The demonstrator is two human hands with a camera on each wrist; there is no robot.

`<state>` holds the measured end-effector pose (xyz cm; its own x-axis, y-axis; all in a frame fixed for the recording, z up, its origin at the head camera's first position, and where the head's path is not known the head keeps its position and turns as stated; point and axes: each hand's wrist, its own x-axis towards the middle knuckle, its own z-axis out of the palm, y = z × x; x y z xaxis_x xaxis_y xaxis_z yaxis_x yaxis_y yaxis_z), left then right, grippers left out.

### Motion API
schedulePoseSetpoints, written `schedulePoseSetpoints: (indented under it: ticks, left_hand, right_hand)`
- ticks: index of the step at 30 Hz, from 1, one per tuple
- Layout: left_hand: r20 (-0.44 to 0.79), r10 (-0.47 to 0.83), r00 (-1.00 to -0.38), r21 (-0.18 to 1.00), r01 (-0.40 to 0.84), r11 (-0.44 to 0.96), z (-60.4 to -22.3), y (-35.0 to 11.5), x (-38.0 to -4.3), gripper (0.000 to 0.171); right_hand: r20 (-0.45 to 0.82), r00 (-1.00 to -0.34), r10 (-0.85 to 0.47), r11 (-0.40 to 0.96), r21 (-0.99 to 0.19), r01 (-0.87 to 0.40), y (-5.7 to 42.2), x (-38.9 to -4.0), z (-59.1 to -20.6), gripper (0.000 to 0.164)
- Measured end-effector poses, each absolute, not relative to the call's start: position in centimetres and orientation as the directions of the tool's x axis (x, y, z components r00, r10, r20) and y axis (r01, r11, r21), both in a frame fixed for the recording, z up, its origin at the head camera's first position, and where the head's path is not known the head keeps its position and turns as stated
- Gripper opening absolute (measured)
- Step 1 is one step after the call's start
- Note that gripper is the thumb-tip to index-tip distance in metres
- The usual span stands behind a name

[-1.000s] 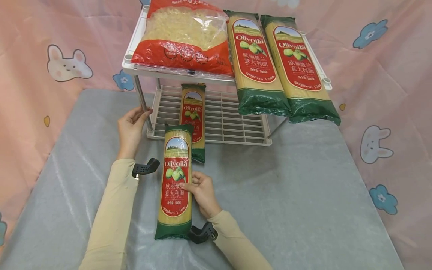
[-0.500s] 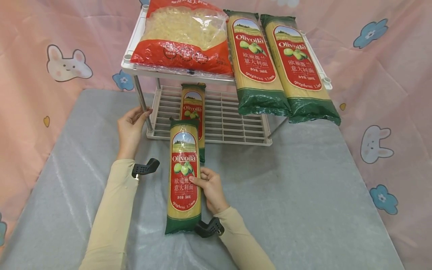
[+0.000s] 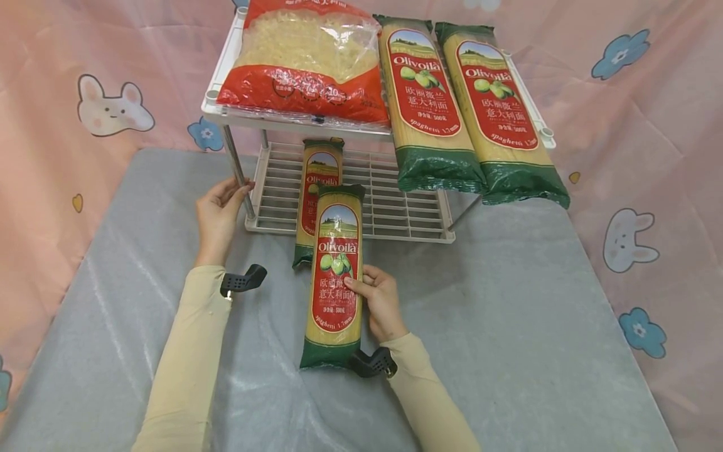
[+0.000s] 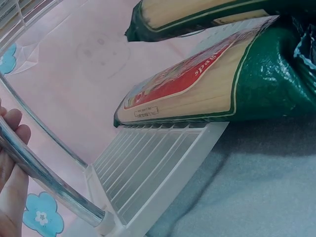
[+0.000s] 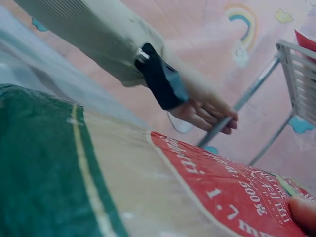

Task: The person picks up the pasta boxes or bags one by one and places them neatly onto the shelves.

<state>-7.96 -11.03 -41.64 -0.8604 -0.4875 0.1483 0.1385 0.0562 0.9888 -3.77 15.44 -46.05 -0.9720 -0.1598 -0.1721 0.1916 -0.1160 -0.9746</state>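
We see the right hand (image 3: 380, 300) curled around the right edge of a spaghetti pack (image 3: 336, 275), thumb on its red label, gripping it about midway along. The pack's long axis runs away from the person toward the rack (image 3: 350, 194), its far green end pointing at the lower shelf and reaching over the shelf's front rim, its near green end by the wrist. It lies to the left of the hand, above the grey tabletop (image 3: 508, 326).

Just beside it on the left, a second spaghetti pack (image 3: 316, 188) lies lengthwise on the lower shelf, its near end hanging over the front rim; the held pack overlaps its right side in the head view.

The left hand (image 3: 217, 216) has its fingers wrapped round the rack's front left leg (image 3: 237, 172). On the top shelf we see a red bag of short pasta (image 3: 305, 59) and two more spaghetti packs (image 3: 469, 107) lying side by side, overhanging the front
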Motion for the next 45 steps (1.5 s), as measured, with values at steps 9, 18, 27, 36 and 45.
schedulePoseSetpoints:
  ticks: [9, 18, 27, 36, 45]
  left_hand:
    - [0.129, -0.491, -0.862, 0.991, 0.128, 0.036, -43.5, -11.8, -9.1, 0.026]
    - [0.136, -0.480, -0.867, 0.989, 0.144, 0.021, -42.4, -11.4, -8.4, 0.023]
    - [0.141, -0.487, -0.862, 0.990, 0.137, 0.045, -43.4, -11.8, -8.9, 0.025]
    - [0.144, -0.487, -0.861, 0.989, 0.138, 0.049, -43.1, -11.7, -8.7, 0.025]
    - [0.148, -0.482, -0.863, 0.989, 0.138, 0.057, -43.3, -11.8, -8.9, 0.026]
  right_hand:
    - [-0.181, -0.978, -0.108, -0.111, -0.975, 0.193, 17.0, -5.2, -46.0, 0.034]
    - [-0.186, -0.980, -0.071, -0.109, -0.975, 0.193, 18.1, -6.6, -45.6, 0.030]
    - [-0.174, -0.985, -0.018, -0.067, -0.982, 0.175, 19.6, -9.3, -45.1, 0.030]
    - [-0.193, -0.981, -0.012, -0.059, -0.979, 0.194, 21.1, -12.5, -44.6, 0.037]
    - [-0.226, -0.972, -0.058, 0.014, -0.974, 0.225, 21.8, -15.4, -44.1, 0.041]
